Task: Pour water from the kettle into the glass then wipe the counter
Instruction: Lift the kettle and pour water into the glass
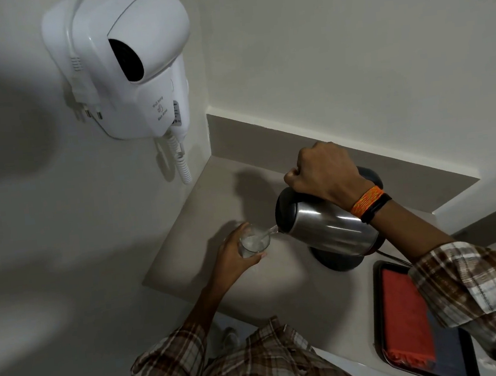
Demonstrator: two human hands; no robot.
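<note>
My right hand (pixel 323 173) grips the handle of a steel kettle (pixel 327 225) with a black lid, tilted to the left above its dark round base (pixel 337 262). A thin stream of water runs from the spout into a clear glass (pixel 254 242). My left hand (pixel 232 255) is wrapped around the glass from the left and holds it just above or on the beige counter (pixel 211 197). The glass holds some water. A red cloth (pixel 404 321) lies on a dark tray at the lower right.
The dark tray (pixel 459 349) sits near the counter's front edge at the right. A white wall-mounted hair dryer (pixel 123 63) with a coiled cord hangs on the left wall above the counter's corner. A low backsplash (pixel 265 134) runs along the back.
</note>
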